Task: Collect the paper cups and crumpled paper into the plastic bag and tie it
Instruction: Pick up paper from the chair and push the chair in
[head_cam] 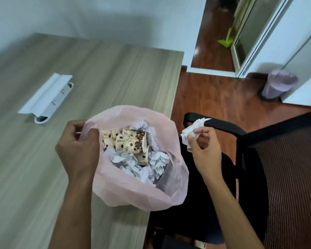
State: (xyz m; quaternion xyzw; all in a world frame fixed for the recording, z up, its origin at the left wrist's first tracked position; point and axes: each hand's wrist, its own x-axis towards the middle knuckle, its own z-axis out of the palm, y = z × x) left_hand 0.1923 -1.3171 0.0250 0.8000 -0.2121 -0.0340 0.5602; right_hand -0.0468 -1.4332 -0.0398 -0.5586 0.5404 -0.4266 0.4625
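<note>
A pink plastic bag [126, 193] lies open at the table's right edge. Inside it are several brown-patterned paper cups [127, 141] on their sides and several balls of crumpled white paper [126, 159]. My left hand [79, 146] grips the bag's left rim and holds the mouth open. My right hand [203, 150] hovers just right of the bag, over the chair, and pinches one more crumpled paper ball [192, 131] between thumb and fingers.
The bag sits on a wooden table [43, 168] with a white flip-up socket box [47, 97] set in it. A black mesh office chair [276, 168] stands right of the table. A lined waste bin [278, 83] stands on the wooden floor far right.
</note>
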